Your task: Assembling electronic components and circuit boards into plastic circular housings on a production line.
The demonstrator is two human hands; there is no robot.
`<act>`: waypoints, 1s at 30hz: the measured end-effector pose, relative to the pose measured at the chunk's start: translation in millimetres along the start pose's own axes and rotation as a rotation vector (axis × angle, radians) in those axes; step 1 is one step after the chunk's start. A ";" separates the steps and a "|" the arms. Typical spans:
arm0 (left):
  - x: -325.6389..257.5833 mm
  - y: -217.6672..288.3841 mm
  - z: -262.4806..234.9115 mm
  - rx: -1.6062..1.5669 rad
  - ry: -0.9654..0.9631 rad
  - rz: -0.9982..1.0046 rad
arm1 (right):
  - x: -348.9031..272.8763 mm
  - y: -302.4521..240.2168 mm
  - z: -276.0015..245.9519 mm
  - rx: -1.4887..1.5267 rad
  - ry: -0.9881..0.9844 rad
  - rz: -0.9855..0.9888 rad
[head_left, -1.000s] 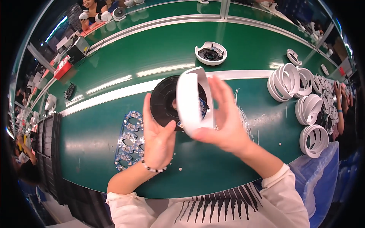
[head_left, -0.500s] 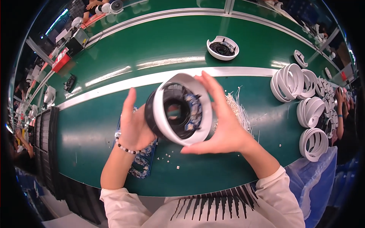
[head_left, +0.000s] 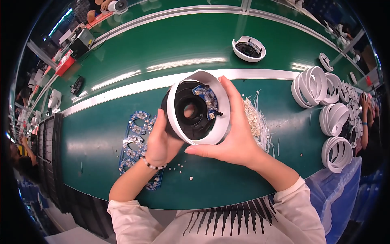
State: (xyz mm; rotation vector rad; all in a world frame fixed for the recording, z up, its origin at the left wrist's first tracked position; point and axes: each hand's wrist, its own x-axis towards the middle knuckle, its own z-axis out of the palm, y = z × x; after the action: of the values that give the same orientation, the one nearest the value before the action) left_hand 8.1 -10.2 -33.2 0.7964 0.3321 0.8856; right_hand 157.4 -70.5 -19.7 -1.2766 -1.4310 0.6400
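Both hands hold a round white housing (head_left: 199, 107) above the green bench (head_left: 122, 53), its open face turned up to the camera, showing a black inner ring and a small blue circuit board. The left hand (head_left: 160, 142) cups its lower left edge, fingers curled behind; the right hand (head_left: 233, 134) grips the right rim, fingers spread up along it. A red box (head_left: 65, 63) lies at the far left of the bench, with white rings (head_left: 321, 89) stacked at right. Half a second ago the housing was tilted more sideways; now it faces squarely upward
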 end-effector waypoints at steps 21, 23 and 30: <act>4.8 10.6 -4.8 -0.167 -0.156 -0.199 | 6.1 -25.5 1.6 -0.566 -0.179 -0.159; 7.9 7.4 -11.5 -0.246 -0.217 -0.212 | 12.5 -22.4 1.4 -0.581 -0.190 -0.169; 4.8 18.4 -2.3 -0.093 -0.079 -0.100 | 20.0 -8.7 25.0 -0.486 -0.079 -0.225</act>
State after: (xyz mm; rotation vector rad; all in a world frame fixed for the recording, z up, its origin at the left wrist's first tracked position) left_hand -0.6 1.6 -20.9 0.7208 0.2570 0.7686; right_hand 134.0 -48.3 -12.2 -1.4381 -1.8361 0.1937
